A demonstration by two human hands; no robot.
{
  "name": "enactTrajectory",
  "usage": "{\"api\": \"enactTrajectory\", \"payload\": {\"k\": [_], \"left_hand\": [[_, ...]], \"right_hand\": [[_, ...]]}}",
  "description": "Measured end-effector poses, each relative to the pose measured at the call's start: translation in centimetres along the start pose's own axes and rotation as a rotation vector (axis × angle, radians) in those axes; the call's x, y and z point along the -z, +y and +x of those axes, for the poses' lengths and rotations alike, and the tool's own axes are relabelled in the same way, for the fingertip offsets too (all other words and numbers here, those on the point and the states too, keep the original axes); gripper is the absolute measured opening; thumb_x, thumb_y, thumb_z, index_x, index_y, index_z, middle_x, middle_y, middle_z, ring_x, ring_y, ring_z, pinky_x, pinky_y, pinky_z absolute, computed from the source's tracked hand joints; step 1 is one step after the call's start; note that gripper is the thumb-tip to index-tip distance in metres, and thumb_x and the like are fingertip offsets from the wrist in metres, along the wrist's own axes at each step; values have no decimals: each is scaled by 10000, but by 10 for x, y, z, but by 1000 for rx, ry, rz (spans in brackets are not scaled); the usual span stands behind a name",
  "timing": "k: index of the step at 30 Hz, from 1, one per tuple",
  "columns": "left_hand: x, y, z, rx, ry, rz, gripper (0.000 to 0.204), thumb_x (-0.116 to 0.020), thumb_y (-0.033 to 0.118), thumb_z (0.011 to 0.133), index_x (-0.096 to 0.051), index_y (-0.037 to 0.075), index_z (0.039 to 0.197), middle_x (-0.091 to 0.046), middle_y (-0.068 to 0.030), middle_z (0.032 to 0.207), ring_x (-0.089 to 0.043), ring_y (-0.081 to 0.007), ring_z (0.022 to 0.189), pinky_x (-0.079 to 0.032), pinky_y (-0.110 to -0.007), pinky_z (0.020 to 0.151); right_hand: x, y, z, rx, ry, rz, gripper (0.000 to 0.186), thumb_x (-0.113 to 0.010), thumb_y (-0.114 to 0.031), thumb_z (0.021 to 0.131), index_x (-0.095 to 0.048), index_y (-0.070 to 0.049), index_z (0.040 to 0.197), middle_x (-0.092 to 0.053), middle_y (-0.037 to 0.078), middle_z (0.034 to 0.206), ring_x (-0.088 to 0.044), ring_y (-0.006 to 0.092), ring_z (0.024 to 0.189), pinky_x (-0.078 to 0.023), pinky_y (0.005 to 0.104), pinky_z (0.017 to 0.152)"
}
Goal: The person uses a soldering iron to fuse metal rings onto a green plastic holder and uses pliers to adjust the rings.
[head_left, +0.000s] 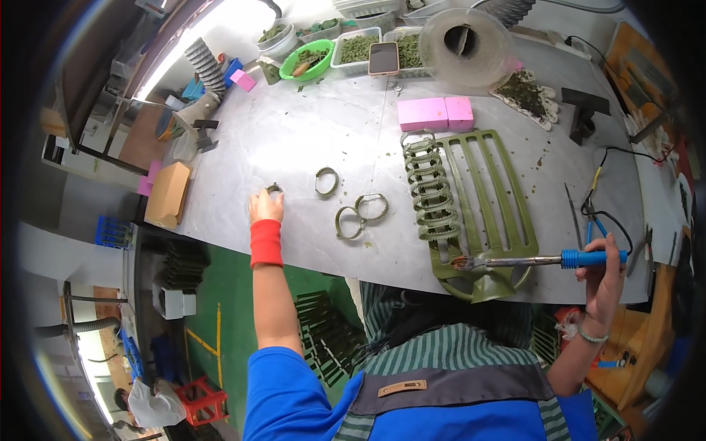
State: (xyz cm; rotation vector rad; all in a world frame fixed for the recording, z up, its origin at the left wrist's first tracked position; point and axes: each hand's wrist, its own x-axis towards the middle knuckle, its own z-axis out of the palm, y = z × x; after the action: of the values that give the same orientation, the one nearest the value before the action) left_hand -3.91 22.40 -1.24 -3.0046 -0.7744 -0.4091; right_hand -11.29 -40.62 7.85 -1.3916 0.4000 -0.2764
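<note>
Box [168,197] of brown cardboard at the left edge of the grey table [239,143], as I view it remotely. Next comes my left hand [265,207], its fingertips drawn together at a small green ring [275,188]; I cannot tell whether they are clamped on it. To its right I count three loose rings [336,178]: one apart, and below it a pair [386,209] that meets edge to edge. Further right lies an olive-green rack [491,284], its leftmost bar bearing a row of similar rings [434,206], with pink blocks [423,115] just beyond it. A blue-handled tool [540,261] extends over the rack's lower end, its metal shaft pointing left; whether the tip touches the rack I cannot tell. At far right, my right hand [601,278] has its fingers closed around the tool's handle
</note>
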Motion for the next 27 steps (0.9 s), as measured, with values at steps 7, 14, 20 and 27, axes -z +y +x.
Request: {"api": "enactTrajectory", "payload": {"k": [7,14,20,27], "left_hand": [[6,-6,-21,18,-225,-482,376,-768,298,892,-695,38,1154,-660,-175,1124,-642,-323,1013,-518,-412,913],[-7,-12,-28,-255,13,-247,314,-807,141,817,-698,44,1096,-605,-116,1113,-614,-301,1015,-514,-394,883],[-9,-20,-37,-58,-33,-572,178,-725,106,922,-679,31,1077,-675,-92,1018,-673,-199,819,-547,-325,752],[62,28,-84,14,-115,-1269,147,-686,46,968,-675,-46,1082,-711,-77,954,-653,-112,794,-545,-247,741]], "right_hand": [[-4,-4,-3,2,4,25,415,-665,-404,987,-674,-21,827,-660,63,698,-635,128,491,-519,243,441],[-2,-7,-3,-13,0,35,397,-681,-397,978,-680,-26,838,-663,62,699,-630,139,490,-511,257,449],[1,-10,-4,-3,0,30,411,-682,-415,974,-684,-25,846,-671,62,705,-657,144,509,-523,239,443],[-1,-15,-4,1,2,38,422,-693,-417,965,-685,-14,840,-670,69,694,-653,144,505,-523,246,451]]}}
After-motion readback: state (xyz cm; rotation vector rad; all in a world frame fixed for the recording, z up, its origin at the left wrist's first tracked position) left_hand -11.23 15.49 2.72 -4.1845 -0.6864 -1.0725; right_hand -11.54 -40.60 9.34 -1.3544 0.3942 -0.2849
